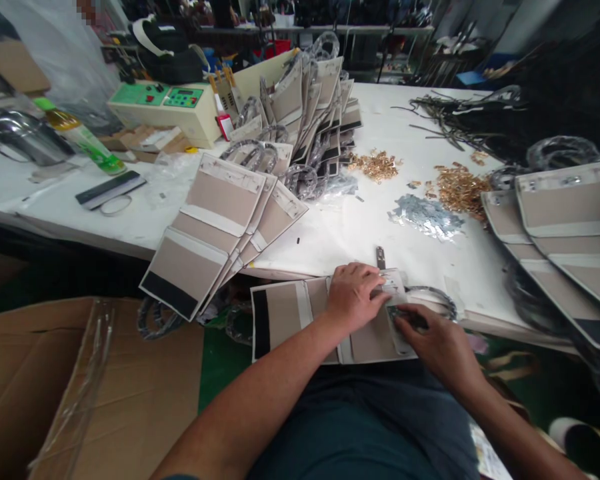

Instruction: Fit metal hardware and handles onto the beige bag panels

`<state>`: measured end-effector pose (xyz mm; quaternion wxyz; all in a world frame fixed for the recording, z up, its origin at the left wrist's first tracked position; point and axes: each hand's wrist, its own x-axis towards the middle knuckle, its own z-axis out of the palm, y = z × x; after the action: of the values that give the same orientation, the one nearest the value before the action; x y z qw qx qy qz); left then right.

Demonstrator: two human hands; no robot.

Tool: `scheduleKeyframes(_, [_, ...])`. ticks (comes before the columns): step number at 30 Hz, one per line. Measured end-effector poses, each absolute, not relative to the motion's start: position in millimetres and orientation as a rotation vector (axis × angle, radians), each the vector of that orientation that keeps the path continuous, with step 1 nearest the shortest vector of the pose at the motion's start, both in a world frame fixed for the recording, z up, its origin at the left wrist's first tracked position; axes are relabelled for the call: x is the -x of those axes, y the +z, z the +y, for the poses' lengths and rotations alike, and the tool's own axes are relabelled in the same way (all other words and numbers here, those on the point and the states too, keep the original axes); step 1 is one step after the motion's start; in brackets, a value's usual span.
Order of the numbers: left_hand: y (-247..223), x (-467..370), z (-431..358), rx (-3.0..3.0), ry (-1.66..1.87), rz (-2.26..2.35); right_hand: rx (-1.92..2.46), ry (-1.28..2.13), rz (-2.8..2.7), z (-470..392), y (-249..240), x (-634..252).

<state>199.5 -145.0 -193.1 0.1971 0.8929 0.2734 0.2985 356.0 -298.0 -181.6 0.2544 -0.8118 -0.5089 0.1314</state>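
Under right hand (437,343), panel's (285,313) fitting hidden

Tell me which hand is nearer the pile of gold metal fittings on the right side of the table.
Right. The right hand lies almost straight below the gold metal fittings, on the beige panel in the lap; the left hand rests further left on that panel.

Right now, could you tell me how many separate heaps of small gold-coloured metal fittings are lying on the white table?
2: one smaller heap of gold fittings near the table's middle, beside the fanned bag panels, and a larger heap to its right, above the silver pieces. More may be hidden under the panels.
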Motion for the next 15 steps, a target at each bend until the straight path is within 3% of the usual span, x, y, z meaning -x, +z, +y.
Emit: scheduleKeyframes(15, [-192,-200,-145,-2.497,0.841,0.766,2.196,0.029,-1.414,-305,-198,-335])
